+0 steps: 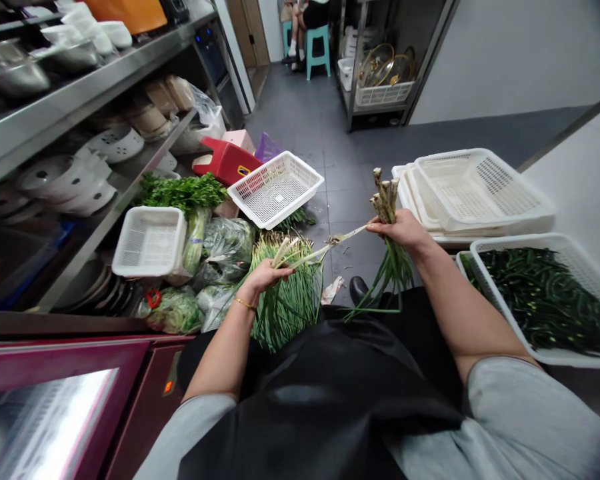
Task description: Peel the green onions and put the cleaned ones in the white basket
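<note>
Taking the heap of scallions [303, 297] as the landmark, a steel shelf [87, 83] loaded with bowls and white containers runs far to its left, and a magenta-fronted cabinet [55, 407] stands nearer the person on that side. Just left of the heap, a square white basket [149, 241], leafy greens [183, 191] and bagged vegetables [225, 243] crowd its flank. Beyond it sits a red container [227, 160].

The left hand [266, 279] is over the heap's left part, fingers closed on several pale stalks [281, 253]. A tilted white basket [275, 190] stands at the heap's far end, blocking that side. A pale strip [347, 235] with a brown patch stretches between the hands.

Right of the heap, the right hand [403, 230] is closed round a scallion bundle [386, 200], root ends up, greens hanging, and its fingertips meet the strip. A crumpled scrap [333, 291] lies between heap and bundle. Further right are stacked white baskets [480, 190] and, nearer the person, a basket of green peppers [555, 300].
</note>
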Tool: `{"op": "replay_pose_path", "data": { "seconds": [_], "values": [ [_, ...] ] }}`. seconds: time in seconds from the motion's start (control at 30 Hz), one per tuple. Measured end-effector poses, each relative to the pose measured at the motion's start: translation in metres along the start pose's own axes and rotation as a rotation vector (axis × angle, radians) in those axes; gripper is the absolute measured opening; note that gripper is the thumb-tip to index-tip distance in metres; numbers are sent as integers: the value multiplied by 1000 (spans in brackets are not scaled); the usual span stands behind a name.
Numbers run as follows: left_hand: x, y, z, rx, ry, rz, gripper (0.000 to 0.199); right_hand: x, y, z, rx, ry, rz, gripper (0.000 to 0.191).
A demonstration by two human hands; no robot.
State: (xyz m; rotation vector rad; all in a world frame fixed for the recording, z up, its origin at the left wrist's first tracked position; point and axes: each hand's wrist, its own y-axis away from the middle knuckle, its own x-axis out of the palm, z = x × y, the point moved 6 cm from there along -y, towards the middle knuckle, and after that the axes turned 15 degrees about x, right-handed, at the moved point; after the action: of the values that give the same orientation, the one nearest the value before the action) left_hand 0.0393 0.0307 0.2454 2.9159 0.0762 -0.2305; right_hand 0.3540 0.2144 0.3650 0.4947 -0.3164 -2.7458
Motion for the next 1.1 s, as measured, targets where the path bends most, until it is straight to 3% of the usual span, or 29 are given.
{"op": "replay_pose_path", "data": {
  "seconds": [0.1, 0.17, 0.3, 0.4, 0.47, 0.63, 0.73, 0.87, 0.97, 1.1],
  "values": [
    [-24, 13, 13, -38, -84, -89, 32, -31, -7, -4, -12, -69, -143, 31],
    [-29, 18, 17, -47, -64, -112, 33, -28, -17, -13, 47, -7, -101, 32],
    [-17, 14, 13, -21, -15, -111, 39, 36, -26, -38, 207, 173, 133, 36],
    [-8, 9, 7, -19, -49, -99, 39, 82, -18, -40, 161, -73, 213, 47],
    [0, 7, 2, 2, -86, -44, 37, 108, -9, -38, 141, -163, 330, 44],
    [37, -2, -19, 140, -100, 164, 38, 144, 13, -29, 113, -245, 469, 36],
    [45, -8, -23, 210, -97, 182, 36, 139, 31, -17, 105, -307, 508, 33],
    [11, -6, 1, 169, -190, -9, 31, 94, 42, -11, 129, -378, 402, 28],
    [-9, 0, 21, 95, -116, -118, 35, 68, 19, -25, 156, -384, 269, 29],
    [-7, 4, 15, 101, 26, -146, 44, 84, -34, -66, 362, -119, 250, 33]
  ]
}}
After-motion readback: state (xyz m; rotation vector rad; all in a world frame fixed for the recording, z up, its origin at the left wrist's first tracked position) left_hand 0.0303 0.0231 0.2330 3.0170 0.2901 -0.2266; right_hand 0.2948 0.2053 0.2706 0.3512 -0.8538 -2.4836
